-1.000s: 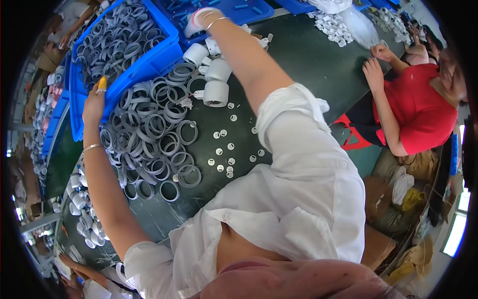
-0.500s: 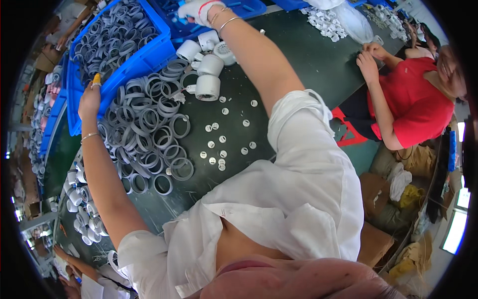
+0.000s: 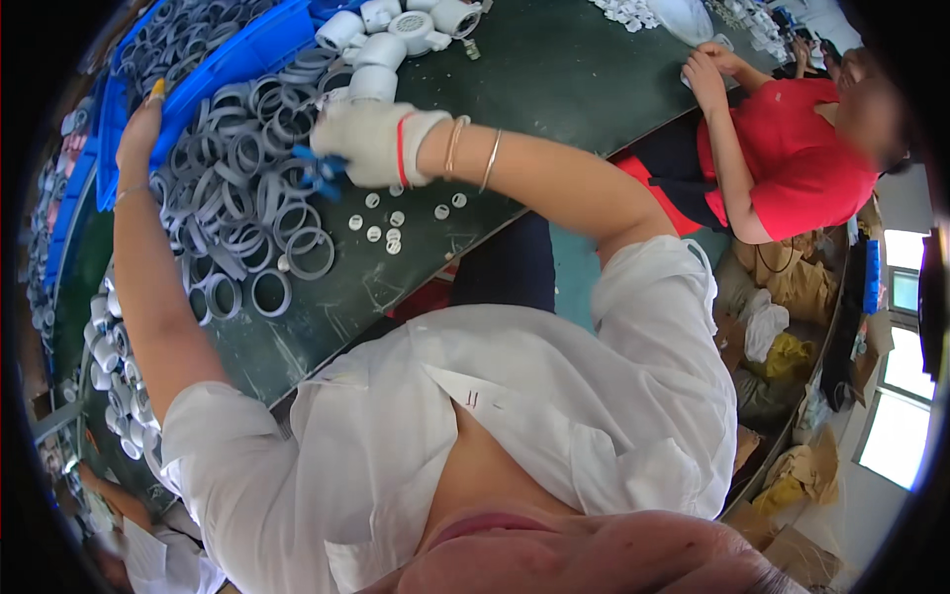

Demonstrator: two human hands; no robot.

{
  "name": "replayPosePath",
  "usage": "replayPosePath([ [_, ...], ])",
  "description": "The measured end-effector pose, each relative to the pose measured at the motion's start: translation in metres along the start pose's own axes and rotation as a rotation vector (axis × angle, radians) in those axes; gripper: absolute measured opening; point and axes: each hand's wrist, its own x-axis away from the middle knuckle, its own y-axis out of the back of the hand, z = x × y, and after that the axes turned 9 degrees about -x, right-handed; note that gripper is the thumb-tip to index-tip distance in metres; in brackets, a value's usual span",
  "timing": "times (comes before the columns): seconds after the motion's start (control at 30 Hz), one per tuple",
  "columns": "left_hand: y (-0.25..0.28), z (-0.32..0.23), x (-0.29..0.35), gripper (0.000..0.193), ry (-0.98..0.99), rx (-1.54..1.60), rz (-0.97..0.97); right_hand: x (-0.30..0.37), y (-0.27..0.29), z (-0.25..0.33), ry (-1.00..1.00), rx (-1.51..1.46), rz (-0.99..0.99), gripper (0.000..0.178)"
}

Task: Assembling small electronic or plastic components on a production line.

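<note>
My left hand (image 3: pixel 142 131) grips the near end of a blue plastic bin (image 3: pixel 230 57) at upper left; a yellow cover sits on one fingertip, and the other fingers are mostly hidden. The bin holds many grey rings. In a white knit glove with a red band, my right hand (image 3: pixel 371 145) is closed on small blue plastic pieces (image 3: pixel 319 172), slightly blurred. It hovers over a pile of loose grey rings (image 3: pixel 233 158) on the dark green table. White round plastic housings (image 3: pixel 374 83) stand just beyond the glove. Small white discs (image 3: pixel 394 235) lie nearer me.
More white housings (image 3: pixel 121 371) are heaped at the left. Across the table's right side sits a person in a red shirt (image 3: pixel 792 148), hands at the table edge. White small parts (image 3: pixel 625 12) and a clear plastic bag (image 3: pixel 685 20) lie at the far right.
My right hand has come back from the far blue tray toward me, over the grey rings, with blue pieces in it. My left hand stays at the bin. The whole view has shifted.
</note>
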Motion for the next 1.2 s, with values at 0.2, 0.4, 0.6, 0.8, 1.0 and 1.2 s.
replayPosePath([
  [0.2, -0.02, 0.044, 0.007, 0.058, -0.037, 0.038, 0.026, -0.002, 0.102, -0.043, 0.053, -0.284, 0.099, 0.028],
  [0.4, -0.011, 0.029, 0.061, 0.045, -0.208, 0.313, -0.167, -0.131, 0.112, -0.21, 0.104, -0.23, -0.218, 0.027],
  [0.6, 0.002, 0.009, 0.101, 0.05, -0.291, -0.312, -0.184, -0.197, 0.079, -0.201, -0.202, -0.232, -0.011, 0.045],
  [0.8, 0.004, 0.012, 0.105, 0.048, -0.317, -0.339, -0.2, -0.18, 0.079, -0.234, -0.129, -0.163, -0.081, 0.04],
  [1.0, 0.01, 0.003, 0.111, 0.049, -0.291, -0.35, -0.147, -0.183, 0.102, -0.194, -0.117, 0.124, 0.199, 0.03],
  [1.2, 0.012, -0.016, 0.11, 0.043, -0.322, -0.347, -0.213, -0.202, 0.081, -0.183, -0.154, 0.186, 0.523, 0.039],
])
